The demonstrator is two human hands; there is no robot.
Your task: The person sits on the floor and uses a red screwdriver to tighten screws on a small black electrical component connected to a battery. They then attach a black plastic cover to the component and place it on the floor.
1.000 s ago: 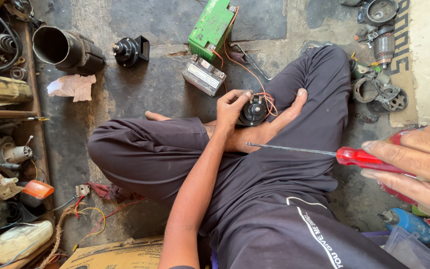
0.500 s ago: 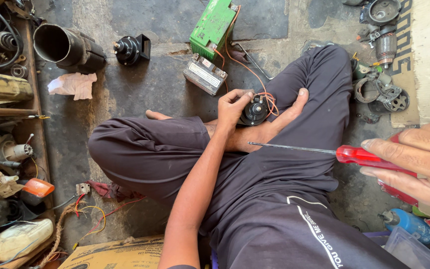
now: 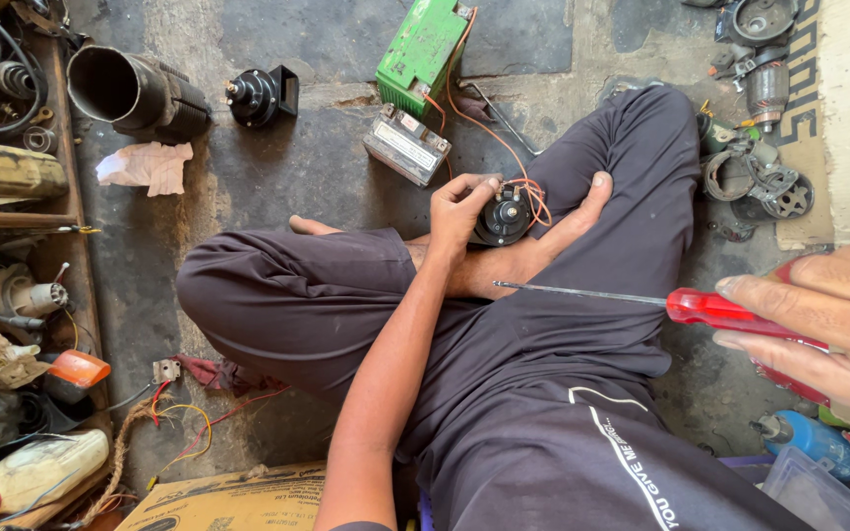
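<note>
Holding a small black horn (image 3: pixel 506 213) at frame centre, the left hand (image 3: pixel 462 206) steadies it against the bare foot (image 3: pixel 533 246) of the crossed leg, on dark trousers (image 3: pixel 504 393). Orange wires (image 3: pixel 484 128) run from the horn up to a green battery (image 3: pixel 423 44) and a small grey battery (image 3: pixel 405 145) on the concrete floor (image 3: pixel 277 167) at upper centre.

Risks, as I judge them:
- The horn sits loose on a foot, not clamped. Any push from the screwdriver (image 3: pixel 641 300) could roll it or let the tip skid into the foot or the left fingers (image 3: pixel 469 187).
- Wires look connected at the battery end. A metal shaft bridging terminals could spark or short.
- Wire slack crosses the leg, so a knee shift could tug a lead off.
- The right hand (image 3: pixel 819 324) is at the right edge, well apart from the horn; a long reach means poor tip control.

Fingers:
- Left: curled, pinching the upper left rim of the horn, thumb side toward the body. Closed on it, not spread.
- Right: wrapped loosely round the red handle, fingers pressed together along it, shaft pointing left toward the ankle, tip in air just short of the shin.

A second black horn (image 3: pixel 260 96) lies untouched at upper left beside a dark metal cylinder (image 3: pixel 135 93).
</note>
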